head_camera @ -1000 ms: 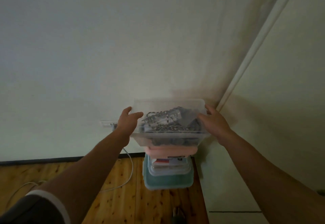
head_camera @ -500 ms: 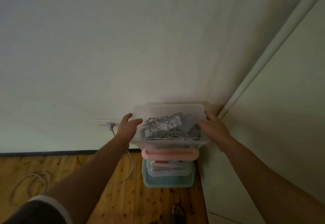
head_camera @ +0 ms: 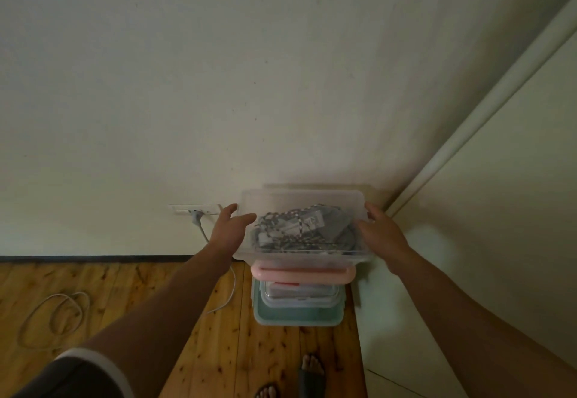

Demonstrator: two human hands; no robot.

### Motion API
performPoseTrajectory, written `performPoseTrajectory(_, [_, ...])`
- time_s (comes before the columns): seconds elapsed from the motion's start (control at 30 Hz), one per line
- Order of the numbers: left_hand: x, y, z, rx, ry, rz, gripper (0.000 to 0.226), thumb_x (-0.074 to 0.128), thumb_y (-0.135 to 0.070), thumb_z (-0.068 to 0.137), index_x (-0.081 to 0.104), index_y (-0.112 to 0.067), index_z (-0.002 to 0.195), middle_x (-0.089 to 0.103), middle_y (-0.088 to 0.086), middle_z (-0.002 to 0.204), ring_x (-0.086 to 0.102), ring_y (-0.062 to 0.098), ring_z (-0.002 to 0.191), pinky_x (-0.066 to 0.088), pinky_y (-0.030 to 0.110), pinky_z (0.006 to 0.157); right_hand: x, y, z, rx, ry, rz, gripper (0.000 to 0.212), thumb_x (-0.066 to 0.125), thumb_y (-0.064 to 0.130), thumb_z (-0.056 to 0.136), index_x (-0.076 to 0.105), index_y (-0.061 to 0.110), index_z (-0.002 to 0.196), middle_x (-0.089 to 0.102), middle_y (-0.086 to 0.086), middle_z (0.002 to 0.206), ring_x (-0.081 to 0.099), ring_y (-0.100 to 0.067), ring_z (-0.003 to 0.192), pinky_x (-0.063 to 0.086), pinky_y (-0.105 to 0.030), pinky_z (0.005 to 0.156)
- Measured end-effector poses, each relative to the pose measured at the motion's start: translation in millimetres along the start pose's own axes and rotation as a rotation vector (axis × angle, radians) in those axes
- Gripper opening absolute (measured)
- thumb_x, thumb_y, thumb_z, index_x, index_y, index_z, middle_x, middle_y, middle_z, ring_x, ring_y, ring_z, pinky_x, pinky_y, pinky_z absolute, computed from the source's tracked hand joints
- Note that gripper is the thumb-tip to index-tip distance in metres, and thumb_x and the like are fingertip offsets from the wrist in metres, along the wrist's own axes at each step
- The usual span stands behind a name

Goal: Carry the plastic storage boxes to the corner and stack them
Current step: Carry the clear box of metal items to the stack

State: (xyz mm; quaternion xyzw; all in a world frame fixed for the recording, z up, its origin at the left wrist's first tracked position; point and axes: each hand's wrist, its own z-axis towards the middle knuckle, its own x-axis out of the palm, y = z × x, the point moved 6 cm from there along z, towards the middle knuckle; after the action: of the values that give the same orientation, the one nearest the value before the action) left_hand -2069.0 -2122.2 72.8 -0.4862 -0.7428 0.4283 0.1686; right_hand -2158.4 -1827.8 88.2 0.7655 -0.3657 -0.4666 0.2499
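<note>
A pale wall (head_camera: 218, 85) meets a cream side panel (head_camera: 499, 210) at the corner, above a wooden plank floor (head_camera: 125, 288); in that corner stands the stack: a teal box (head_camera: 296, 318) at the bottom, a clear-lidded box (head_camera: 299, 299) on it, then a pink-lidded box (head_camera: 303, 274); the clear plastic box (head_camera: 296, 204), holding tangled cords (head_camera: 299, 229), sits on top, touching the pink lid; the left hand (head_camera: 229, 230) and the right hand (head_camera: 382, 235), apart, grip its two ends, thumbs over the rim; a white cable (head_camera: 53, 319) lies looped on the floor; a wall socket (head_camera: 193, 209) is left of the box; a bare foot (head_camera: 310, 366) shows below.
</note>
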Motion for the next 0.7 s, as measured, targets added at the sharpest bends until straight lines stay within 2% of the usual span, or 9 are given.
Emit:
performPoseTrajectory(0.13, [1.6, 0.3, 2.7, 0.004, 0.004, 0.006, 0.063, 0.064, -0.021, 0.089, 0.036, -0.019, 0.145, 0.049, 0.008, 0.128, 0.052, 0.024, 0.103, 0.045, 0.035, 0.085, 1.9, -3.1, 2.8, 0.003, -0.004, -0.015, 0.051, 0.053, 0.027, 0.092, 0.043, 0.028, 0.143, 0.051, -0.002, 0.140, 0.052, -0.025, 0.122, 0.045, -0.039, 0.099])
performPoseTrajectory(0.27, [4.3, -0.7, 4.8, 0.008, 0.011, 0.023, 0.064, 0.064, -0.021, 0.089, 0.035, -0.019, 0.146, 0.051, 0.011, 0.130, 0.054, 0.028, 0.107, 0.046, 0.045, 0.098, 4.1, -6.9, 5.4, -0.007, -0.012, -0.004, 0.045, 0.053, 0.024, 0.092, 0.049, 0.030, 0.136, 0.056, -0.002, 0.132, 0.050, -0.018, 0.101, 0.044, -0.033, 0.087])
performPoseTrajectory(0.37, [6.8, -0.1, 4.9, 0.013, 0.031, 0.032, 0.067, 0.064, -0.021, 0.088, 0.032, -0.020, 0.147, 0.051, 0.013, 0.134, 0.056, 0.031, 0.110, 0.046, 0.049, 0.098, 5.2, -9.3, 8.3, 0.013, -0.010, -0.024, 0.049, 0.053, 0.026, 0.093, 0.044, 0.030, 0.141, 0.052, -0.003, 0.139, 0.052, -0.024, 0.114, 0.045, -0.039, 0.095])
performPoseTrajectory(0.43, [7.7, 0.4, 5.2, 0.021, 0.038, 0.037, 0.068, 0.064, -0.021, 0.088, 0.030, -0.020, 0.147, 0.050, 0.013, 0.136, 0.056, 0.031, 0.110, 0.047, 0.050, 0.098, 5.8, -10.6, 10.1, 0.023, -0.011, -0.036, 0.051, 0.052, 0.029, 0.093, 0.041, 0.030, 0.143, 0.049, -0.002, 0.142, 0.049, -0.026, 0.123, 0.043, -0.036, 0.095])
performPoseTrajectory(0.5, [8.3, 0.9, 5.8, 0.027, 0.044, 0.036, 0.069, 0.065, -0.021, 0.089, 0.029, -0.021, 0.147, 0.050, 0.014, 0.137, 0.055, 0.030, 0.110, 0.046, 0.050, 0.098, 6.8, -11.5, 11.2, 0.031, -0.004, -0.045, 0.054, 0.051, 0.029, 0.093, 0.038, 0.030, 0.146, 0.046, -0.001, 0.146, 0.047, -0.026, 0.127, 0.041, -0.035, 0.096])
performPoseTrajectory(0.6, [9.0, 1.7, 5.9, 0.034, 0.052, 0.034, 0.069, 0.065, -0.021, 0.089, 0.029, -0.021, 0.147, 0.049, 0.013, 0.138, 0.055, 0.030, 0.112, 0.046, 0.050, 0.099, 6.5, -11.1, 11.8, 0.040, 0.011, -0.062, 0.058, 0.049, 0.028, 0.094, 0.033, 0.030, 0.149, 0.041, 0.000, 0.151, 0.044, -0.025, 0.132, 0.040, -0.043, 0.105])
performPoseTrajectory(0.7, [9.2, 2.1, 5.7, 0.042, 0.055, 0.034, 0.069, 0.065, -0.021, 0.089, 0.029, -0.021, 0.147, 0.049, 0.013, 0.138, 0.054, 0.028, 0.108, 0.047, 0.045, 0.096, 6.8, -10.4, 11.7, 0.027, 0.026, -0.078, 0.056, 0.049, 0.028, 0.094, 0.034, 0.031, 0.148, 0.042, 0.001, 0.149, 0.045, -0.025, 0.131, 0.041, -0.045, 0.105])
